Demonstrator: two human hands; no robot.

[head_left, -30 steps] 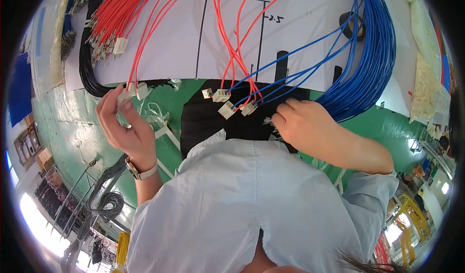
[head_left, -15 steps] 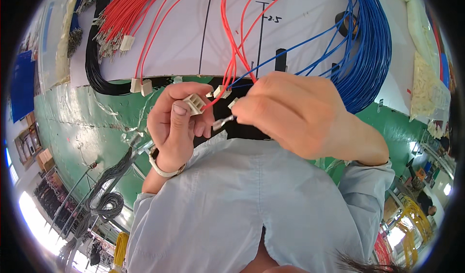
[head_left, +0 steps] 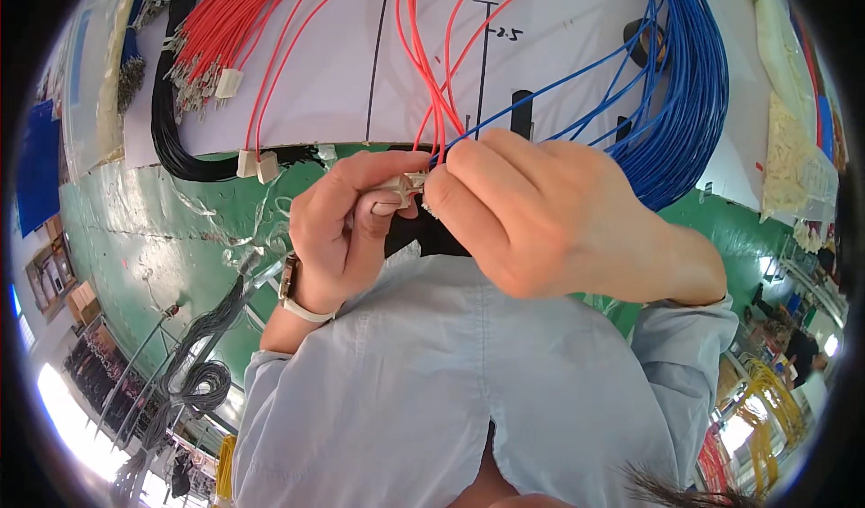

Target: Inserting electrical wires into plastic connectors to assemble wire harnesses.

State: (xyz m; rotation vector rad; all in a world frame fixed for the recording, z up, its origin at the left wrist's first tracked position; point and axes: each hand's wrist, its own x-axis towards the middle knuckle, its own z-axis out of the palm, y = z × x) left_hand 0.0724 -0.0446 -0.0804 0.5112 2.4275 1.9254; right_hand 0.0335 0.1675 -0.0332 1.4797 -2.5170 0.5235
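Note:
My left hand (head_left: 333,224) is closed round a small white connector housing (head_left: 391,192), held between thumb and forefinger. Pressed close against it, my right hand (head_left: 550,219) pinches a wire whose metal terminal (head_left: 417,182) meets the housing's side. My fingers cover most of this wire, so its colour and how deep the terminal sits cannot be told. Several red wires (head_left: 439,102) and a blue wire (head_left: 505,114) run from the board down to the gap between my hands, where their ends are hidden.
A white board (head_left: 315,84) with drawn lines lies ahead. On it are a red wire bundle (head_left: 239,26) at left and a thick blue bundle (head_left: 694,102) at right. Black cable (head_left: 167,138) curves at its left edge. Two white connectors (head_left: 257,165) hang over the front edge.
My left hand has turned and moved right with the housing. The terminal in my right fingers, bare and apart before, is now up against the housing; both hands are nearly touching.

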